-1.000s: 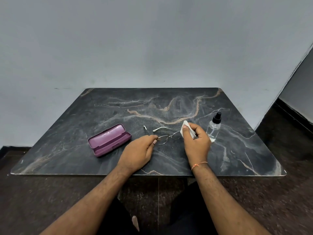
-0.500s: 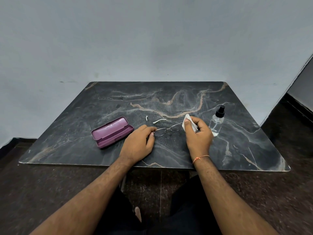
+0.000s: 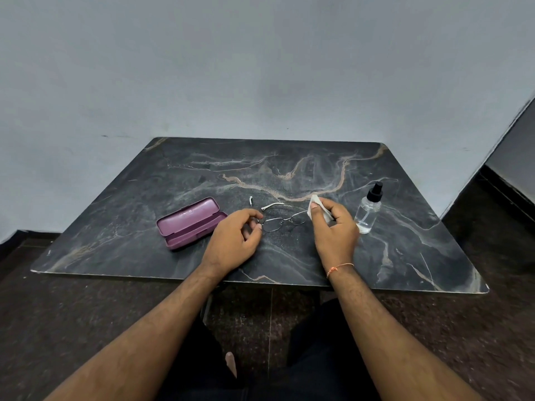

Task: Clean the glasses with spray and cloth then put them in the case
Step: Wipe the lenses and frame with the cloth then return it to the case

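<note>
Dark marbled counter (image 3: 289,169) is sitting against a plain grey wall, and only the head view is covering it. Left hand (image 3: 236,238) is pinching the near end of the glasses (image 3: 285,222), fingers curled on the frame. Right hand (image 3: 333,227) is closing thumb and fingers on the white cloth (image 3: 317,208), pressing it at the far lens. A second ago the cloth was covering that same lens, so the wiping is continuing; the glasses are lying mid-counter, temples unfolded. Spray (image 3: 368,211) is standing just right of the hand, upright. Purple case (image 3: 189,222) is waiting open on the left, empty.
</note>
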